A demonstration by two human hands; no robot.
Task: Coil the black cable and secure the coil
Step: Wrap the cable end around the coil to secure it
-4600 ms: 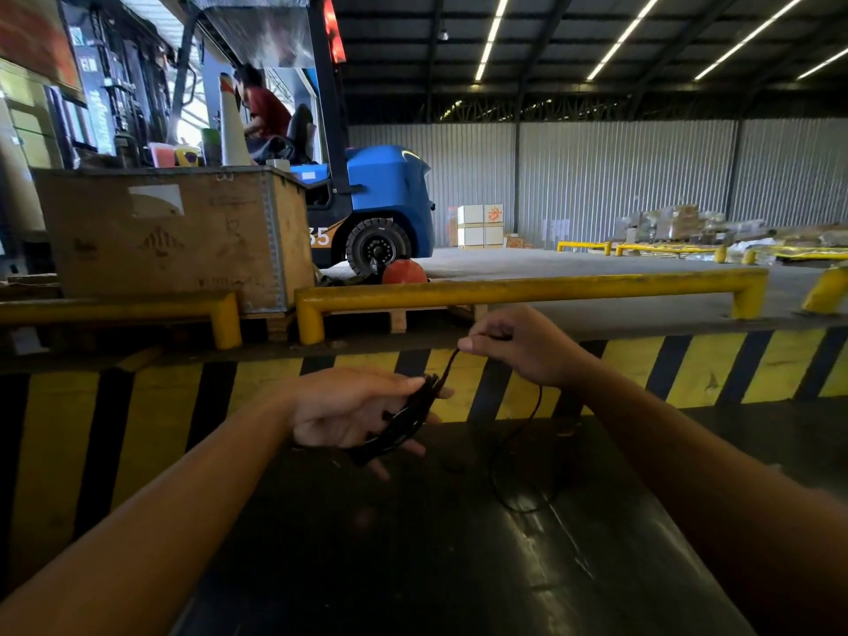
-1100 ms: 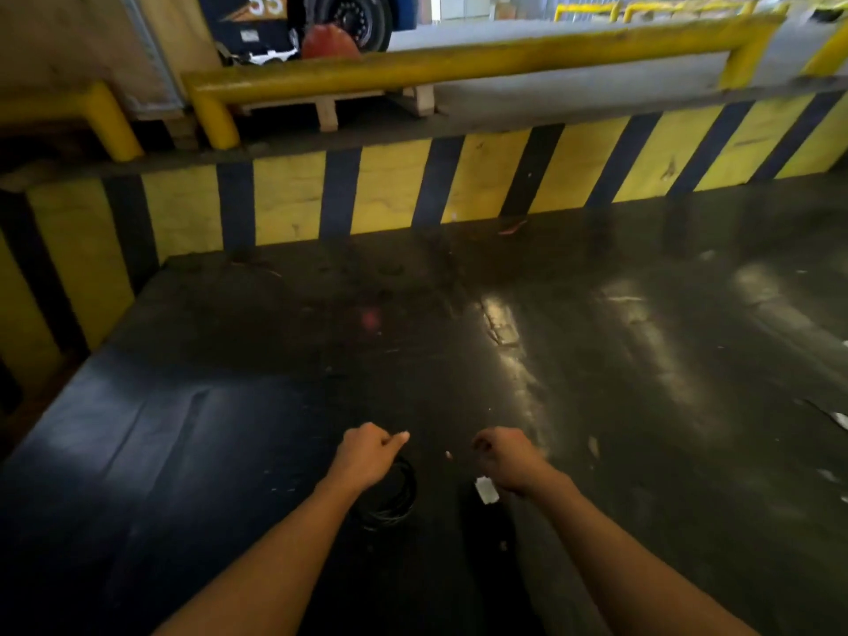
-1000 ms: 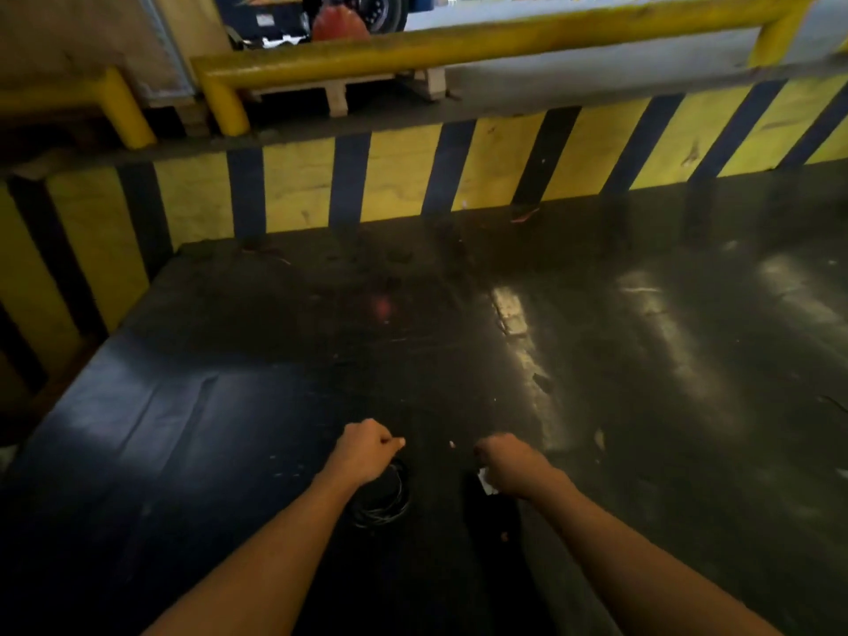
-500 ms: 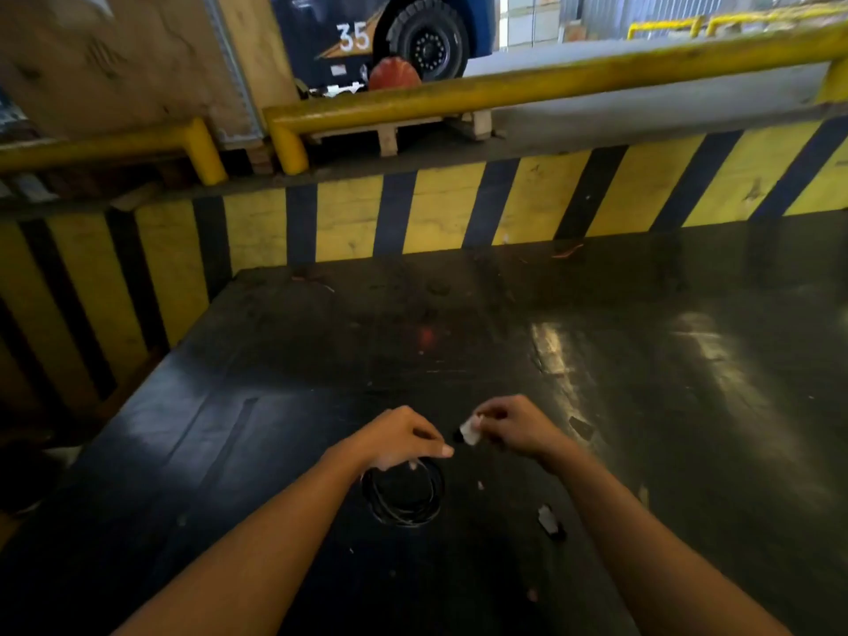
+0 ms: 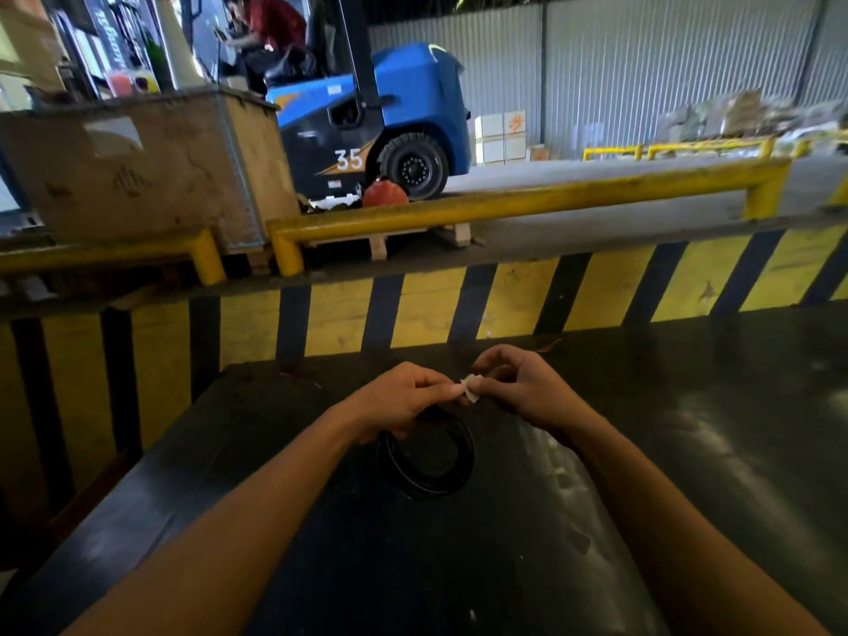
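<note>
The black cable (image 5: 429, 479) is wound into a round coil that hangs from my left hand (image 5: 397, 399), above the black table top (image 5: 688, 452). My left hand grips the top of the coil, and its fingertips also touch a small white strip (image 5: 470, 387). My right hand (image 5: 518, 383) pinches that white strip from the other side. Both hands meet just above the coil. The upper arc of the coil is hidden behind my left fingers.
A yellow and black striped barrier (image 5: 504, 305) runs along the far edge of the table. Behind it are yellow guard rails (image 5: 504, 206), a wooden crate (image 5: 151, 167) on the left and a blue forklift (image 5: 385, 121) with a person seated in it.
Both hands have risen from the table and come together. The coil now hangs from my left hand. My right hand picked up the white strip. The view has tilted up.
</note>
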